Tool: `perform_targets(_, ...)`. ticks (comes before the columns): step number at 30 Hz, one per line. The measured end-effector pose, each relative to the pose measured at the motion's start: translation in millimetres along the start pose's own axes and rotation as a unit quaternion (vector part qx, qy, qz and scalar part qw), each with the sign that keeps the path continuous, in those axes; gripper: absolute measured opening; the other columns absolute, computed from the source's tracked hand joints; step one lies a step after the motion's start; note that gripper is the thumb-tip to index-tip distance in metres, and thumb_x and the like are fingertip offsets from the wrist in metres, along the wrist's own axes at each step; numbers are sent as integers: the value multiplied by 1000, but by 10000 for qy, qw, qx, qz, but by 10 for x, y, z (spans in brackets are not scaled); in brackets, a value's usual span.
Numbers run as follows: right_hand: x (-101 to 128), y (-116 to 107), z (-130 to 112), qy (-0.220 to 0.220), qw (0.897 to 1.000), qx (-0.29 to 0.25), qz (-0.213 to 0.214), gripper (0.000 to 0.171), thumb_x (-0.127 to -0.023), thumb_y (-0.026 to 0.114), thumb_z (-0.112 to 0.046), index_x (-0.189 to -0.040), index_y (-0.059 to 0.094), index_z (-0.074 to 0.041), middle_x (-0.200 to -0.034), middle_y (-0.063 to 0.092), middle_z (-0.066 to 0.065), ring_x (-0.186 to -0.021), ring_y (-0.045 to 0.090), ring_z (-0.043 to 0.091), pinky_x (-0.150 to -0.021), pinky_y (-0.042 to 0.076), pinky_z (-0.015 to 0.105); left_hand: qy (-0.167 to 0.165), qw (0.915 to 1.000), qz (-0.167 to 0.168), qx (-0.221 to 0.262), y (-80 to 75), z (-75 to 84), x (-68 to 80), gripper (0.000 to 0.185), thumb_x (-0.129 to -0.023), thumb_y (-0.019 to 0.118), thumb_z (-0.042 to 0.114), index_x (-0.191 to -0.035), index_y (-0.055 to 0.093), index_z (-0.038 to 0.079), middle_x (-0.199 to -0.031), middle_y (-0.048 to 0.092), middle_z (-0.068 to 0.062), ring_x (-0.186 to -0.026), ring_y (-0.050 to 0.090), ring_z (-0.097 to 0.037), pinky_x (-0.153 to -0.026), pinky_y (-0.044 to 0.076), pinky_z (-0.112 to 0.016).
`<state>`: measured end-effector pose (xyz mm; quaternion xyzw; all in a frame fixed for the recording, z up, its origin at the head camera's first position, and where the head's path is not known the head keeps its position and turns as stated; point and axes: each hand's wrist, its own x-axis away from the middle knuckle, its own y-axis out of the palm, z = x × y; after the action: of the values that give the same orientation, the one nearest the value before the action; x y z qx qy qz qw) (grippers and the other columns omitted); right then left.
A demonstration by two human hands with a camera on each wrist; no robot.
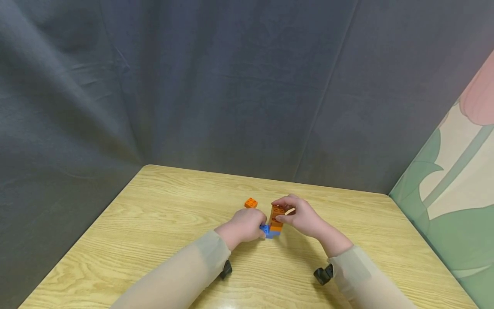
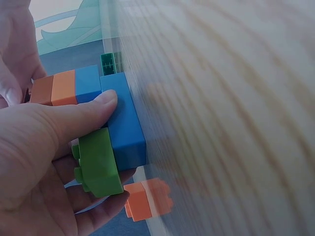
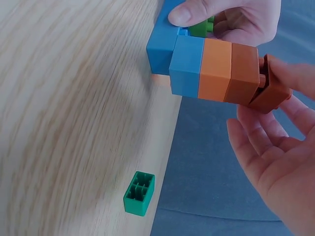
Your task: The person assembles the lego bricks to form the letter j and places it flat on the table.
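On the wooden table (image 1: 162,223) stands a small tower of blocks (image 1: 275,223), near the middle, between my two hands. My left hand (image 1: 244,226) is curled around the blue base block (image 2: 125,123), thumb pressing on top, with a green block (image 2: 98,162) inside the fingers. My right hand (image 1: 302,216) pinches the brown top block (image 3: 269,88), tilted on the tower; an orange block (image 1: 251,202) lies just behind.

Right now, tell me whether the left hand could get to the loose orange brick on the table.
Probably yes. The loose orange brick lies apart just beyond the left hand with bare table between, but that hand grips the blue base brick and must let go first.
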<state>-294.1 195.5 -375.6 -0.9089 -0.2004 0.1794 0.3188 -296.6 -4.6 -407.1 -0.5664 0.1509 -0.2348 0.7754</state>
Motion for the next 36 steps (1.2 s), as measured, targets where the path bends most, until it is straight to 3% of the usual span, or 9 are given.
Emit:
perform_targets(15, 35, -3, 20, -104, 9999, -22, -64, 34, -86, 75, -2, -119, 68, -8, -105, 60, 5, -95, 57, 24, -78, 52, 40, 25, 10000, 10, 11, -22, 18, 16, 19, -85, 80, 28, -80, 67, 16, -68, 56, 10, -61, 46, -10, -61, 40, -28)
perform_targets(22, 45, 5, 8, -119, 9999, 8, -43, 35, -86, 75, -3, -120, 68, -10, -104, 61, 1, -95, 57, 23, -81, 51, 45, 8, 10000, 10, 13, -19, 11, 12, 19, -85, 80, 29, -80, 66, 17, -67, 55, 9, -61, 45, -11, -60, 39, -28)
perform_targets(36, 64, 37, -27, -173, 9985, 516, -4, 37, -87, 74, -1, -122, 66, -9, -112, 67, 1, -97, 62, 20, -82, 50, 42, -32, 10000, 14, 60, -14, 17, 15, 19, -84, 81, 28, -81, 67, 16, -68, 56, 9, -61, 45, -10, -60, 39, -28)
